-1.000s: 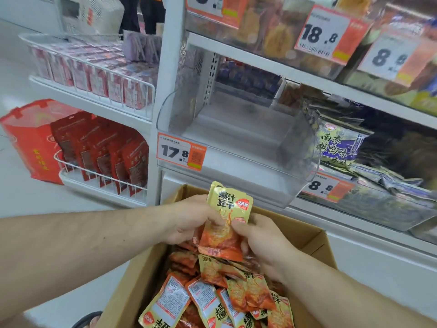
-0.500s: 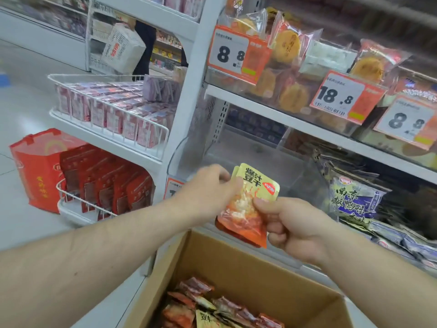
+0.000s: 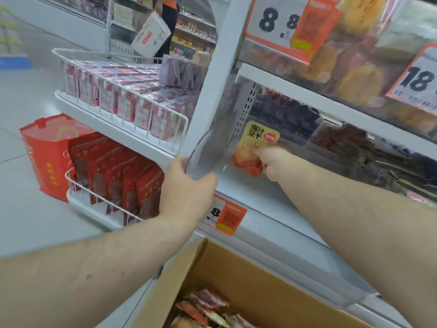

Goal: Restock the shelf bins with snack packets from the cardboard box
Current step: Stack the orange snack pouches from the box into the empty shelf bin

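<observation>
A shop aisle: stocked shelves (image 3: 331, 107), price tags (image 3: 279, 22), wire racks (image 3: 123, 100) of packaged snacks.

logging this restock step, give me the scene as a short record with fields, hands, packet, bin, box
left hand: left hand grips the front left corner of the clear bin
right hand: right hand holds the snack packets inside the bin
packets: yellow top, orange bottom, upright, not yet released; count unclear
bin: no other packets visible in it
cardboard box: below the shelf, open, more packets inside
</observation>
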A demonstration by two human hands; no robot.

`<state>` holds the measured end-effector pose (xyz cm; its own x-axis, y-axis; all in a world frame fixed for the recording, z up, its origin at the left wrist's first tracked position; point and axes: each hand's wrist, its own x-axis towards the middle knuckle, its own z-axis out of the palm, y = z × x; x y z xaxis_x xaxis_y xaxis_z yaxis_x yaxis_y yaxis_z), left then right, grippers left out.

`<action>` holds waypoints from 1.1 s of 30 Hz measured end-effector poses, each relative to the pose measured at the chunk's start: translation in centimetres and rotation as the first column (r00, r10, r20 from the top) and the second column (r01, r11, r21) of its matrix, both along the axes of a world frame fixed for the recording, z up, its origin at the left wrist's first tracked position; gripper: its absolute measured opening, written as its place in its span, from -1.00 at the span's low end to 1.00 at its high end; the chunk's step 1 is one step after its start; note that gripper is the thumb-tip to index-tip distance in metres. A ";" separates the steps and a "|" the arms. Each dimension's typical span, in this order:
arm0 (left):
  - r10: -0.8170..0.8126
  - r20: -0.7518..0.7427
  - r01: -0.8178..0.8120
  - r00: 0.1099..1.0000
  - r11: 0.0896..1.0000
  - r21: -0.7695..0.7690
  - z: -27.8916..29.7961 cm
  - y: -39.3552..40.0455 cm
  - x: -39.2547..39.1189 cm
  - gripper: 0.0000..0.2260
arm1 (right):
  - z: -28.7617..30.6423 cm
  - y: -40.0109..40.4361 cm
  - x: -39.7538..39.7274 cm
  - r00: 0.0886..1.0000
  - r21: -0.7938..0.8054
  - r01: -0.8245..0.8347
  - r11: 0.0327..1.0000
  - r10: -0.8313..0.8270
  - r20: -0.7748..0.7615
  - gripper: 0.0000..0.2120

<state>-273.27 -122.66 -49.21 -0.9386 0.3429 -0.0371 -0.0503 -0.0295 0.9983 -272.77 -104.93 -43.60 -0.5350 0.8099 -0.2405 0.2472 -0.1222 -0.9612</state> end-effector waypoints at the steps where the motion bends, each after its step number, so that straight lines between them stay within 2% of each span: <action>1: -0.007 -0.004 0.007 1.000 1.000 0.028 -0.2 0.1 0.0 -0.76 | -0.6 0.1 -0.6 1.000 0.009 -0.024 1.000 0.024 -0.011 -0.75; 3: 0.001 -0.008 0.000 1.000 0.998 0.062 -0.3 0.4 -0.1 -0.72 | -1.7 0.4 -1.9 0.999 0.046 -0.033 0.998 0.034 -0.026 -0.80; 5: 0.015 -0.006 -0.014 1.000 0.997 0.077 -0.3 0.6 -0.2 -0.70 | -2.8 1.1 -3.1 0.999 0.130 -0.001 0.992 -0.005 0.045 -0.92; 9: 0.003 0.010 -0.003 1.000 0.996 0.085 -0.4 0.8 -0.6 -0.60 | -3.9 1.6 -4.8 0.984 0.143 -0.033 0.989 0.007 0.179 -0.81; 12: 0.020 0.015 -0.022 1.000 0.995 0.097 -0.7 0.9 -0.7 -0.71 | -4.4 1.6 -5.3 0.948 0.223 -0.100 0.970 0.025 0.318 -0.67; 17: 0.031 0.015 -0.033 0.999 0.995 0.097 -0.6 0.8 -0.6 -0.72 | -3.9 3.0 -4.8 0.907 0.285 -0.123 0.950 -0.009 0.420 -0.86; 22: 0.028 -0.027 -0.026 0.999 0.995 0.097 -0.8 0.8 -0.6 -0.74 | -3.7 3.5 -5.2 0.862 0.324 -0.184 0.928 -0.006 0.506 -0.73; 26: 0.001 -0.038 0.001 0.999 0.999 0.047 -0.5 0.5 -0.5 -0.83 | -3.4 3.3 -4.2 0.851 0.252 -0.214 0.944 0.053 0.523 -0.68; 27: 0.002 -0.047 -0.001 0.999 1.000 0.024 -0.4 0.4 -0.5 -0.78 | -3.2 3.1 -3.7 0.848 0.259 -0.219 0.941 0.052 0.528 -0.65; 29: 0.023 -0.128 -0.029 0.991 0.999 -0.045 -0.1 0.0 -0.5 -0.57 | -2.9 2.9 -2.9 0.831 0.285 -0.255 0.924 0.058 0.554 -0.57; 31: 0.110 -0.298 -0.150 0.948 0.982 -0.114 0.5 -0.4 -0.6 -0.45 | -2.1 2.2 -1.8 0.830 0.313 -0.281 0.907 0.067 0.553 -0.50; 33: 0.199 -0.541 -0.275 0.817 0.959 -0.063 1.6 -0.9 -0.3 -0.48 | -1.4 1.7 -0.5 0.843 0.350 -0.293 0.890 0.068 0.533 -0.53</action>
